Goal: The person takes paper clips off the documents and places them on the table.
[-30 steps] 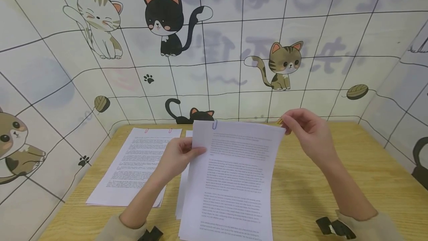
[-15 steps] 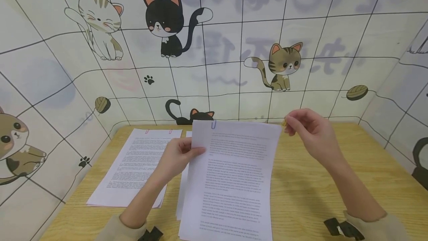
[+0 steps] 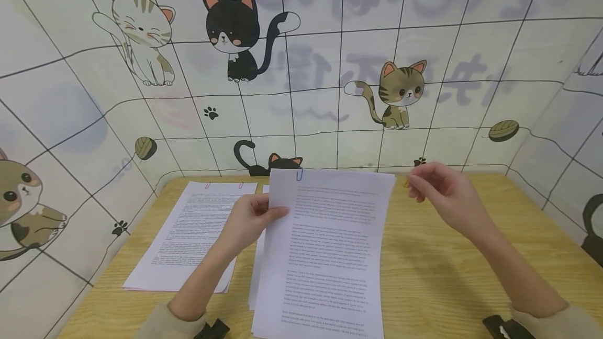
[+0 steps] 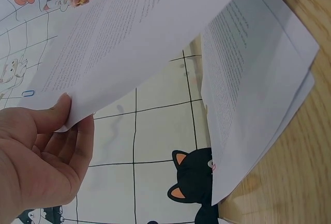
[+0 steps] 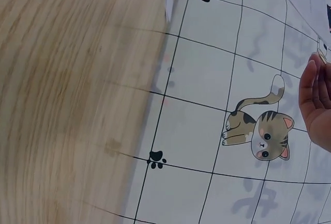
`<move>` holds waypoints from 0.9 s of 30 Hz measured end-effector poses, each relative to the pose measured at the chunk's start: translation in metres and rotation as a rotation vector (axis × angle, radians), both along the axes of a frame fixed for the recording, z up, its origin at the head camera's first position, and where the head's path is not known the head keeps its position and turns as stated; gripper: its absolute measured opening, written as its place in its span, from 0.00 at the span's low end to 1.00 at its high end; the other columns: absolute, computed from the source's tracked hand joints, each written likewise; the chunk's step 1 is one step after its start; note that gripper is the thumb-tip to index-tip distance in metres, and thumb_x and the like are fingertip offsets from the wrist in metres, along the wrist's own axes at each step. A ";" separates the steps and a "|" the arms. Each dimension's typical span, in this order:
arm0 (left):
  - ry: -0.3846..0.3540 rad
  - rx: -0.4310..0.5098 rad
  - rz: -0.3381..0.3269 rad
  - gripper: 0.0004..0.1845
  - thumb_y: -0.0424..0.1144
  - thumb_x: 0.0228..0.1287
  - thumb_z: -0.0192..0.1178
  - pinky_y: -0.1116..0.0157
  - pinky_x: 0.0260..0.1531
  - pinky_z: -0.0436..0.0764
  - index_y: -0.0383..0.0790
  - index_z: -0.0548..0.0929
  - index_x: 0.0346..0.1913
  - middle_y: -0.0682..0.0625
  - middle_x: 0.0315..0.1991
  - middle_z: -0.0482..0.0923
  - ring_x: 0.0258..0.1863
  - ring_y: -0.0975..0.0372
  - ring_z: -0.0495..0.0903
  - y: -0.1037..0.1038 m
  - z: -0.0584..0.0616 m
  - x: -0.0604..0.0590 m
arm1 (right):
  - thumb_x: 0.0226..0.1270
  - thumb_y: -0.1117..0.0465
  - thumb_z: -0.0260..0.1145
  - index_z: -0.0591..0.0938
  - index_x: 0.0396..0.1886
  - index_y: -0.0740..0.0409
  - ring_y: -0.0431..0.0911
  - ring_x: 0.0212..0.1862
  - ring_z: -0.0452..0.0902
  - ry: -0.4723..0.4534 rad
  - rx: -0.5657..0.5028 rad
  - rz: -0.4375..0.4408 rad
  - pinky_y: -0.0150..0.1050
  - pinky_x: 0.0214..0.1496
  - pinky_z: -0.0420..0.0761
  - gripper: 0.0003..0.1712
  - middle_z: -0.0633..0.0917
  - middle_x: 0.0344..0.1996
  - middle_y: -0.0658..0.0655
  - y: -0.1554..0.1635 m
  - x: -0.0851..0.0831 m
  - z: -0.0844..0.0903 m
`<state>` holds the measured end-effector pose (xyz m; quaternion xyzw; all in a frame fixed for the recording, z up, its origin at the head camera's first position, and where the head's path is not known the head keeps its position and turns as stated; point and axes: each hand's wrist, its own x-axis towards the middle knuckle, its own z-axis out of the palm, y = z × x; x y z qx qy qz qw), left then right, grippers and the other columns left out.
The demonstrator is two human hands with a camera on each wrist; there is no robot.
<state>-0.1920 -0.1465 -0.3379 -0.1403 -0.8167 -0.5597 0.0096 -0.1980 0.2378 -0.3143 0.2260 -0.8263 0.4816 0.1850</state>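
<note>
The right hand (image 3: 445,195) has moved away from the top right corner of the sheets (image 3: 325,255). A second ago its fingertips were at that corner; now it is to the right of it and a little lower, apart from the paper. Its fingers are curled together and pinch a small yellow clip (image 3: 406,184), which also shows in the left wrist view between the fingertips (image 4: 81,0). The clip is therefore not on the paper: the corner stays free, and I judge that the step of fixing this corner is not done yet.

The left hand (image 3: 249,218) has not moved. It holds the sheets by their left edge, the thumb on top and the fingers under, and keeps them raised and tilted over the table (image 3: 471,271). A blue clip (image 3: 299,175) sits on the top edge of the sheets, near the left corner.

Under the raised sheets more paper lies flat on the table. To the left there is another stack (image 3: 188,234) of printed pages, with two pink clips at its far edge. The table is of light wood. Around it, on the left, far and right sides, stands a white wall (image 3: 330,67) with a black grid and cartoon cats, paw prints and balls of yarn.
</note>
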 end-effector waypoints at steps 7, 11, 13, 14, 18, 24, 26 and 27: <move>0.001 0.006 -0.002 0.10 0.32 0.65 0.68 0.65 0.34 0.82 0.34 0.88 0.47 0.46 0.36 0.88 0.32 0.57 0.85 -0.001 0.000 0.000 | 0.73 0.71 0.62 0.81 0.44 0.66 0.42 0.31 0.81 -0.020 0.048 0.048 0.32 0.32 0.82 0.04 0.85 0.31 0.54 0.009 -0.001 -0.010; 0.003 0.007 -0.005 0.10 0.32 0.65 0.68 0.65 0.35 0.82 0.34 0.88 0.47 0.46 0.36 0.88 0.32 0.57 0.85 -0.001 0.000 0.000 | 0.73 0.71 0.63 0.81 0.43 0.65 0.43 0.30 0.81 -0.053 0.067 0.075 0.33 0.32 0.82 0.03 0.84 0.31 0.54 0.013 -0.001 -0.017; 0.003 0.007 -0.006 0.10 0.32 0.65 0.68 0.65 0.35 0.82 0.34 0.88 0.47 0.46 0.36 0.88 0.32 0.57 0.85 -0.001 0.000 0.000 | 0.73 0.71 0.63 0.81 0.43 0.65 0.43 0.30 0.81 -0.068 0.080 0.084 0.33 0.32 0.82 0.03 0.84 0.31 0.54 0.014 0.000 -0.020; 0.004 0.006 -0.006 0.10 0.32 0.65 0.68 0.65 0.35 0.82 0.34 0.88 0.47 0.46 0.36 0.88 0.32 0.57 0.85 -0.001 0.000 0.000 | 0.73 0.71 0.63 0.81 0.43 0.65 0.43 0.30 0.81 -0.078 0.085 0.086 0.33 0.31 0.82 0.03 0.84 0.30 0.54 0.015 0.000 -0.022; 0.006 -0.002 -0.008 0.10 0.32 0.65 0.68 0.65 0.35 0.82 0.34 0.88 0.48 0.46 0.36 0.88 0.33 0.57 0.86 -0.002 0.000 -0.001 | 0.73 0.70 0.63 0.81 0.42 0.64 0.43 0.29 0.81 -0.117 0.116 0.097 0.34 0.31 0.82 0.02 0.84 0.30 0.53 0.016 0.002 -0.029; 0.003 -0.017 -0.017 0.11 0.32 0.65 0.68 0.65 0.35 0.83 0.34 0.88 0.49 0.46 0.38 0.88 0.33 0.57 0.86 -0.004 -0.001 -0.002 | 0.72 0.70 0.65 0.82 0.40 0.61 0.43 0.28 0.81 -0.147 0.160 0.131 0.37 0.31 0.83 0.02 0.84 0.29 0.51 0.017 0.004 -0.040; 0.001 -0.012 -0.021 0.11 0.31 0.65 0.68 0.65 0.35 0.83 0.33 0.88 0.49 0.46 0.38 0.88 0.33 0.57 0.86 -0.005 0.000 -0.003 | 0.71 0.70 0.65 0.83 0.39 0.61 0.43 0.28 0.81 -0.153 0.159 0.148 0.37 0.31 0.83 0.02 0.84 0.30 0.50 0.016 0.004 -0.043; 0.000 -0.010 -0.022 0.11 0.31 0.65 0.68 0.65 0.35 0.83 0.33 0.88 0.49 0.45 0.38 0.88 0.33 0.57 0.86 -0.006 0.000 -0.003 | 0.71 0.70 0.65 0.83 0.39 0.62 0.42 0.28 0.81 -0.159 0.160 0.155 0.37 0.31 0.83 0.01 0.85 0.30 0.50 0.016 0.004 -0.044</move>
